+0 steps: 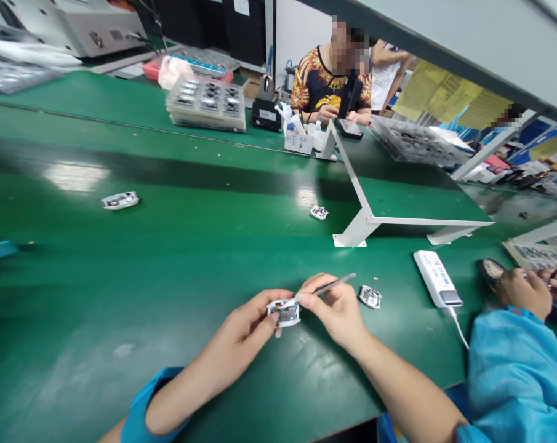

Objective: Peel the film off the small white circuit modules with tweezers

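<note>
My left hand [253,320] grips a small white smartwatch case [288,316] by its left side, fingers and thumb pinched on its edges. Its open face shows circuit parts inside. In my right hand [336,311], closed between thumb and fingers, are slim grey tweezers [333,283]. Their pale tip points down into the case, over the circuit parts; whether it touches them I cannot tell. Just right of my right hand lies another open watch case [370,296]. A similar case [319,212] sits farther back, and one more case [120,200] rests at the left.
A white metal stand [359,224] rises from the green table [167,264] at the right. Near it lies a white cabled device [437,278]. A co-worker's hands [525,292] work at far right. Stacked trays [207,104] and a pen box [298,140] stand behind. Another person sits opposite.
</note>
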Demonstrator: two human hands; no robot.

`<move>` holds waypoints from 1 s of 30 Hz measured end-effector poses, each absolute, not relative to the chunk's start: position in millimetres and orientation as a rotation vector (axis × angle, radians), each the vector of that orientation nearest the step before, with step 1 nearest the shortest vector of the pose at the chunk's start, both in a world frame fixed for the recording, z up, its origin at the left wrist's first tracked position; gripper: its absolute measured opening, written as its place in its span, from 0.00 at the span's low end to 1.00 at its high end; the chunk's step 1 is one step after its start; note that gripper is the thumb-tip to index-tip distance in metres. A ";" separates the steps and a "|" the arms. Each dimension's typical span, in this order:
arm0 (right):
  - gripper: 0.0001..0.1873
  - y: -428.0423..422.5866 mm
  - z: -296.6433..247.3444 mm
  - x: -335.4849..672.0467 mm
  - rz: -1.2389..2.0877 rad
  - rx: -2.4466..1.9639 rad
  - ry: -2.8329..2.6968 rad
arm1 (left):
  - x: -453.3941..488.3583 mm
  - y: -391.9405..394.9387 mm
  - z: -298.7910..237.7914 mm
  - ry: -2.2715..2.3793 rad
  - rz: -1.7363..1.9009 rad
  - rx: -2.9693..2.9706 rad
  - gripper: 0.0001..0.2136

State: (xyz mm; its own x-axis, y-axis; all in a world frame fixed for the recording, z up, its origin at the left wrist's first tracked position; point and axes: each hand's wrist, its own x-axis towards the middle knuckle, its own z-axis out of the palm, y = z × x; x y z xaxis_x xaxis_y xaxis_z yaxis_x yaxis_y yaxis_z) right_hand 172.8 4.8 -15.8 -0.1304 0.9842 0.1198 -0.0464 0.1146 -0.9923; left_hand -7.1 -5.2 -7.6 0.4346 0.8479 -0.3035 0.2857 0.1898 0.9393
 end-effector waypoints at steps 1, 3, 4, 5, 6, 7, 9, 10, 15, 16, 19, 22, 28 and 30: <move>0.05 4.6 -16.0 173.2 1.216 -1.039 -1.349 | -7.0 -5.0 -7.6 1.108 0.536 1.372 0.21; 0.06 4.5 -16.1 173.5 1.205 -1.052 -1.358 | -6.5 -4.3 -7.3 1.114 0.531 1.370 0.21; 0.06 4.6 -16.0 173.4 1.211 -1.052 -1.350 | -6.1 -3.9 -7.0 1.119 0.534 1.366 0.21; 0.07 4.7 -15.9 173.2 1.217 -1.051 -1.341 | -5.7 -3.5 -6.7 1.124 0.540 1.360 0.21; 0.07 4.8 -15.7 172.9 1.219 -1.051 -1.332 | -5.3 -3.1 -6.5 1.131 0.548 1.351 0.22; 0.07 4.8 -15.6 172.5 1.220 -1.049 -1.326 | -4.9 -2.9 -6.3 1.135 0.556 1.337 0.22; 0.07 4.7 -15.6 171.9 1.217 -1.045 -1.325 | -4.0 -2.8 -6.3 1.138 0.571 1.300 0.22; 0.07 4.6 -15.8 171.7 1.213 -1.046 -1.326 | -3.5 -3.0 -6.5 1.140 0.573 1.277 0.23; 0.06 4.9 -17.9 171.8 1.189 -1.065 -1.308 | -1.3 -4.1 -5.5 1.165 0.628 1.135 0.26; 0.06 5.0 -18.3 171.9 1.179 -1.080 -1.294 | -1.0 -4.4 -4.7 1.169 0.650 1.103 0.26; 0.07 4.9 -18.7 171.7 1.126 -1.132 -1.255 | -0.7 -5.2 -2.3 1.156 0.699 1.030 0.22; 0.07 3.3 -19.0 170.6 1.092 -1.117 -1.271 | -0.6 -6.5 -1.7 1.133 0.717 1.004 0.19; 0.06 0.8 -20.6 167.0 1.127 -1.043 -1.290 | 2.3 -8.5 -2.2 1.137 0.722 1.015 0.19; 0.06 0.5 -20.3 165.7 1.158 -1.016 -1.274 | 2.9 -8.2 -1.8 1.135 0.727 1.002 0.20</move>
State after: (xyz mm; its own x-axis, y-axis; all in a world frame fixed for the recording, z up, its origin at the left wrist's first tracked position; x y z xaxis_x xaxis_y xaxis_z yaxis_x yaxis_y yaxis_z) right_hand 165.7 0.5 -20.3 -0.0493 0.9853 0.1633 -0.0685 0.1598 -0.9848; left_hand 2.9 -8.2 -1.8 0.2864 0.8772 -0.3855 0.0164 0.3978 0.9173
